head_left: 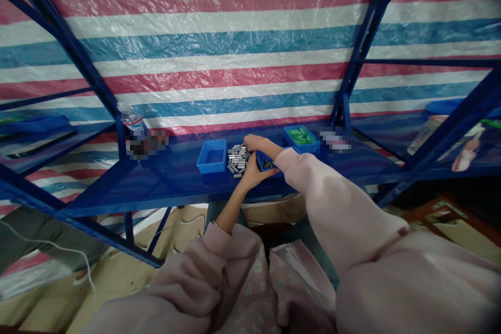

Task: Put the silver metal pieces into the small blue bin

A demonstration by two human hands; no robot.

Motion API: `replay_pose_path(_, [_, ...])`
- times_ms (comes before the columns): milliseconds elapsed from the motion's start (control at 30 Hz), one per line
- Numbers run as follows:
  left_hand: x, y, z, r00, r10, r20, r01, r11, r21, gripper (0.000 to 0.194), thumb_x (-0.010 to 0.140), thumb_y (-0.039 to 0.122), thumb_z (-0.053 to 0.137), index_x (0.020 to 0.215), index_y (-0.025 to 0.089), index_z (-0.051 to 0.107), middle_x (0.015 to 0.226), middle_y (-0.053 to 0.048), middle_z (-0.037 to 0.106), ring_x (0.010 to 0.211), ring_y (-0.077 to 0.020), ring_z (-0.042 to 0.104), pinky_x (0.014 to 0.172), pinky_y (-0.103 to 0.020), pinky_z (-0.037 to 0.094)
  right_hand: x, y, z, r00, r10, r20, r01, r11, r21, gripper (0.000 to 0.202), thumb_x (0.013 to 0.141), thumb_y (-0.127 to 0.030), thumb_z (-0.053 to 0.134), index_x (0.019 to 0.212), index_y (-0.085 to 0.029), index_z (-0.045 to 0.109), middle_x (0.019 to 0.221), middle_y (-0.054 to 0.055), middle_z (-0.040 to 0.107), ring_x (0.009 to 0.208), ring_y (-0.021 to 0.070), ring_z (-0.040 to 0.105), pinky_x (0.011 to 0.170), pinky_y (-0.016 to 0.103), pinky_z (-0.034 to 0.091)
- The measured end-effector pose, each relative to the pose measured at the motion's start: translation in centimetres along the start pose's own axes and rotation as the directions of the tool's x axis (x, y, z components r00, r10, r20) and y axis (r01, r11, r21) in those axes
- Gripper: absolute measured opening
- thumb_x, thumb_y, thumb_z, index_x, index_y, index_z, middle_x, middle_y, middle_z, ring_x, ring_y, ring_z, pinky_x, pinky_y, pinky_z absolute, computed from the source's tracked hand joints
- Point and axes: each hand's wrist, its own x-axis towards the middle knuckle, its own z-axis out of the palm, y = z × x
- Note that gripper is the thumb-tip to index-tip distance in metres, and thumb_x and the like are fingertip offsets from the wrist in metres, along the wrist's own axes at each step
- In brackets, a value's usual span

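Observation:
A heap of short silver metal tubes (237, 159) lies on the blue shelf (183, 188). My left hand (255, 173) is around the near left corner of a small blue bin (260, 158), thumb along its left side and fingers at its front. Dark small metal parts (267, 165) show inside that bin. Over the bin's far side reaches my right hand (258, 142), its fingers curled down at the right edge of the heap. Whatever those fingertips hold is hidden. To the left of the heap stands another blue bin (212, 156) with nothing visible in it.
A blue bin with green pieces (300, 135) stands behind my right forearm. A plastic bottle (133, 121) is at the shelf's left end, beside a blurred item. Blue metal posts (358, 47) frame both sides, with a striped plastic sheet (219, 52) behind.

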Motion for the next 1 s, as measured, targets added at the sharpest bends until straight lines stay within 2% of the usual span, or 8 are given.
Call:
replay_pose_path(100, [0.0,0.1,0.0,1.0,0.0,-0.001,0.0,1.0,-0.011,0.093,0.057,0.047,0.082,0.133,0.016,0.039,0.135,-0.015,0.048,0.129,-0.0321,0.043,0.111,-0.048,0.03,0.8,0.7,0.5,1.0,0.008,-0.015,-0.008,1.0,-0.014,0.032,0.072,-0.019,0.073,0.096,0.003,0.069,0.085,0.021,0.07,0.085,0.0253,0.066,0.072,0.024,0.048])
replay_pose_path(200, [-0.1,0.3,0.0,1.0,-0.01,0.0,0.01,1.0,-0.011,0.091,0.058,0.048,0.081,0.132,0.016,0.041,0.135,-0.016,0.048,0.128,-0.0314,0.044,0.111,-0.047,0.03,1.3,1.7,1.0,1.0,0.018,-0.021,-0.018,0.999,-0.028,0.032,0.075,-0.017,0.069,0.1,0.001,0.069,0.094,0.024,0.07,0.086,0.0261,0.068,0.07,0.024,0.049])
replay_pose_path(433, [-0.2,0.5,-0.1,0.999,-0.051,0.018,0.051,0.998,-0.02,0.09,0.058,0.049,0.081,0.132,0.018,0.041,0.134,-0.014,0.049,0.126,-0.0297,0.046,0.11,-0.047,0.032,0.8,3.3,1.1,0.999,0.038,0.024,-0.037,0.999,-0.04,0.036,0.072,-0.013,0.069,0.106,-0.001,0.068,0.097,0.023,0.07,0.086,0.0269,0.069,0.067,0.024,0.05])
replay_pose_path(633, [-0.3,0.2,0.0,0.988,-0.153,-0.009,0.153,0.988,-0.003,0.103,0.052,0.052,0.083,0.137,0.017,0.037,0.139,-0.016,0.044,0.131,-0.0328,0.04,0.112,-0.048,0.028,-2.2,4.7,-0.6,0.997,0.072,0.02,-0.071,0.997,-0.032,0.033,0.073,-0.012,0.066,0.105,-0.003,0.069,0.102,0.021,0.07,0.086,0.0257,0.068,0.066,0.025,0.049])
replay_pose_path(833, [-0.3,-0.2,0.1,0.983,-0.184,0.001,0.183,0.982,0.045,0.11,0.053,0.055,0.081,0.142,0.014,0.03,0.144,-0.018,0.037,0.134,-0.0322,0.036,0.113,-0.045,0.026,-6.7,6.0,-3.5,0.995,0.054,-0.085,-0.059,0.997,-0.047,0.028,0.076,-0.012,0.06,0.1,-0.004,0.071,0.099,0.019,0.071,0.084,0.0245,0.067,0.066,0.026,0.046])
replay_pose_path(900, [-0.4,-0.1,0.0,0.986,-0.169,0.006,0.169,0.985,0.035,0.107,0.054,0.054,0.081,0.141,0.015,0.032,0.142,-0.017,0.04,0.132,-0.0317,0.039,0.112,-0.045,0.028,-8.1,5.7,-3.7,0.996,0.014,-0.088,-0.017,0.999,-0.032,0.026,0.076,-0.014,0.061,0.098,-0.007,0.072,0.097,0.017,0.071,0.082,0.0234,0.067,0.065,0.025,0.045])
replay_pose_path(1000, [-0.4,0.1,0.0,0.989,-0.145,-0.007,0.145,0.989,0.013,0.102,0.054,0.053,0.082,0.138,0.017,0.036,0.138,-0.015,0.045,0.13,-0.0311,0.042,0.111,-0.045,0.03,-9.3,4.8,-2.8,0.995,-0.064,-0.07,0.063,0.998,-0.02,0.027,0.076,-0.018,0.062,0.1,-0.01,0.072,0.098,0.015,0.071,0.08,0.0221,0.067,0.063,0.024,0.044])
